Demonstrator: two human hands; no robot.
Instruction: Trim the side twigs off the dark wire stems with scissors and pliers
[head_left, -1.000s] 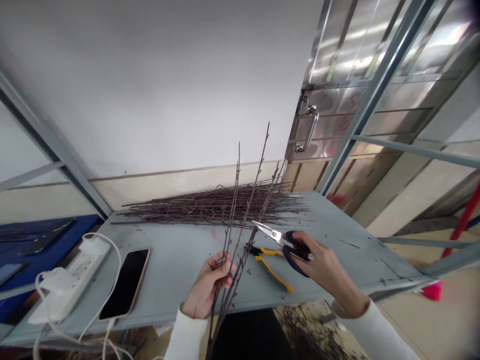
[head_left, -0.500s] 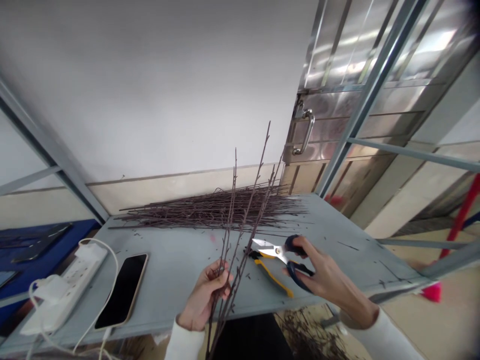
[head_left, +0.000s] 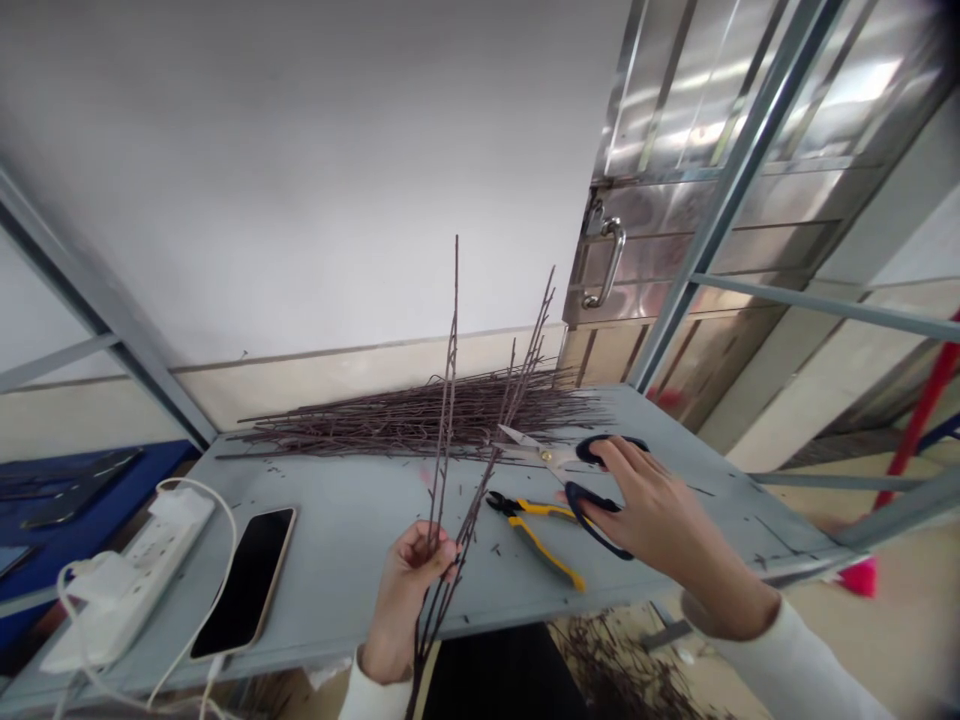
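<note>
My left hand [head_left: 412, 590] is closed in a pinch around several thin brown twigs [head_left: 448, 400], which stand up from the fingers and fork into two groups. Scissors [head_left: 546, 455] with dark blue handles are in my right hand [head_left: 652, 505], its fingers through the loops. The scissor blades stand apart, their tips at the right-hand group of twigs; whether they touch it I cannot tell. Yellow-handled cutting pliers [head_left: 536, 535] lie on the grey table [head_left: 337, 560] below the scissors. Behind, a large pile of similar twigs [head_left: 360, 420] lies along the wall.
A phone [head_left: 244, 580] and a white power strip [head_left: 142, 570] with cables lie at the left. Metal frame posts [head_left: 739, 190] rise at both sides. Twig scraps [head_left: 622, 660] are heaped below the table's front edge. A metal door [head_left: 652, 250] is at the back right.
The scissors have moved up and slightly left along the twigs, with their blades opened wider. The twigs in my left hand have shifted and spread into two groups, uncovering the pliers.
</note>
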